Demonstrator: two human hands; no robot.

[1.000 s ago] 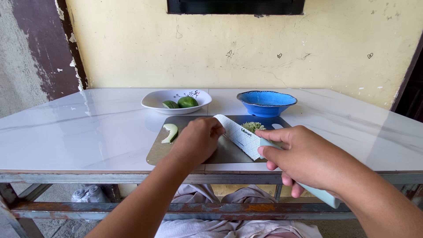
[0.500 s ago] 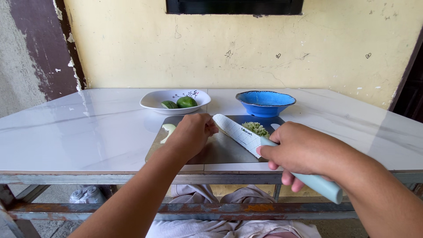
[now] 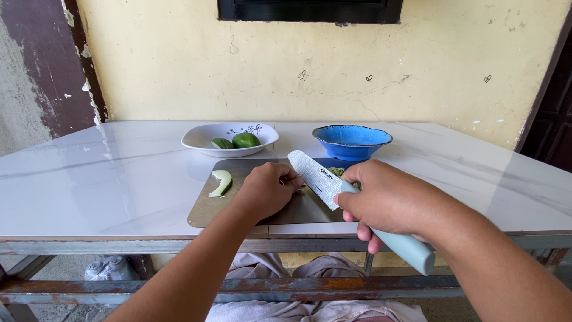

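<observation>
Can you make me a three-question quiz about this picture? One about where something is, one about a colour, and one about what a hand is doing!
1. Where does the green slice lie?
A. on the cutting board
B. in the blue bowl
C. on the floor

2. What colour is the knife handle?
A. red
B. pale blue-green
C. black

3. What is the right hand doing?
A. resting flat on the table
B. lifting the white bowl
C. gripping the knife

Answers: 1 A, the slice sits on the board's left part. 2 B, the handle sticking out under the fingers is pale blue-green. 3 C, its fingers wrap the handle, while the left hand presses down beside the blade.
</observation>
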